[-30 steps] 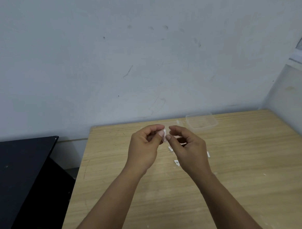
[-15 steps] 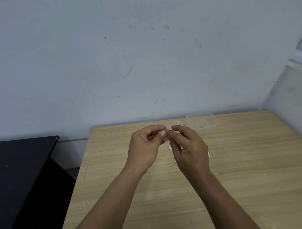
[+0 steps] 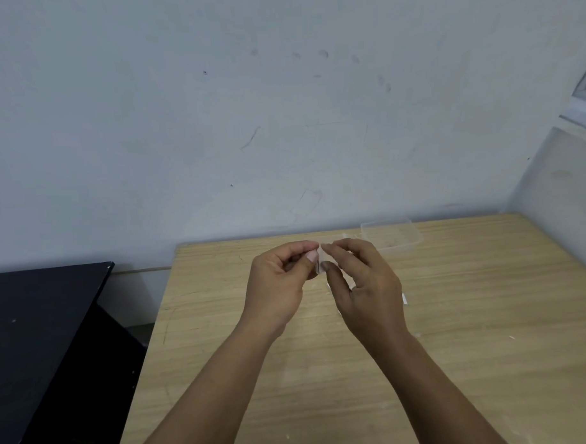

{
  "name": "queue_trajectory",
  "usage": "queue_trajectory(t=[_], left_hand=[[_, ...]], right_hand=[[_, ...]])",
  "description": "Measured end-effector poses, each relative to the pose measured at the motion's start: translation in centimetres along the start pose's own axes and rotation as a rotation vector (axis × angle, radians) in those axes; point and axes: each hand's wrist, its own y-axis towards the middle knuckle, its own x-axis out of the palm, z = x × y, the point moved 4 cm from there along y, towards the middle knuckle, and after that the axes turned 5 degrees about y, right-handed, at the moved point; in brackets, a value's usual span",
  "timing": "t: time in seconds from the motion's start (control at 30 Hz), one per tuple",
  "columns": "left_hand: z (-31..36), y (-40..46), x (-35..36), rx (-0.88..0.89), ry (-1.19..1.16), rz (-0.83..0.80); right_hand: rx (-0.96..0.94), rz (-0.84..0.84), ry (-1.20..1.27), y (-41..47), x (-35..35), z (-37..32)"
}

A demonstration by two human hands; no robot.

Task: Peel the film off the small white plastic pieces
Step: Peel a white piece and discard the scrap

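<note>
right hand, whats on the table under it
Under the right hand, small white pieces peek out at its edges on the wooden table. The hand covers the rest.

left hand (image 3: 280, 285) and right hand (image 3: 367, 285) pinching small white piece (image 3: 320, 260), above wooden table (image 3: 487, 314)

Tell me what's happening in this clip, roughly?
A person holds a small white plastic piece up over a wooden table, pinched between the left hand and the right hand, apparently working at its film. A few more white pieces lie on the table beneath the hands. A clear plastic container sits open at the far edge by the wall.
</note>
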Motion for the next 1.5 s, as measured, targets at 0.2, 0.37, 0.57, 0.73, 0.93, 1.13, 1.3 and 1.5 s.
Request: queue_trajectory(t=[0.2,0.37,0.57,0.73,0.93,1.13,1.3,1.5], left_hand=[[0.3,-0.3,0.2,0.020,0.042,-0.010],[0.1,-0.6,0.1,0.033,0.093,-0.015],[-0.1,-0.3,-0.2,0.039,0.160,-0.058],[-0.3,-0.3,0.0,0.038,0.122,-0.059],[-0.8,-0.2,0.2,-0.031,-0.028,-0.035],[-0.4,0.1,-0.1,-0.035,-0.028,0.007],[-0.4,0.5,-0.9,0.020,0.065,0.072],[-1.0,0.2,-1.0,0.010,0.141,0.093]], right_hand=[[0.026,-0.014,-0.002,-0.1,0.0,0.0],[0.056,-0.016,0.002,0.3,-0.4,-0.4],[0.206,-0.197,0.122,1.1,-0.7,-0.3],[0.260,-0.233,0.159,1.4,-0.7,-0.3],[0.240,-0.183,0.179,1.0,-0.6,-0.5],[0.241,-0.153,0.219,1.0,-0.7,-0.7],[0.403,-0.124,0.318,0.6,-0.7,-0.4],[0.688,0.033,0.565,0.0,-0.8,0.7]])
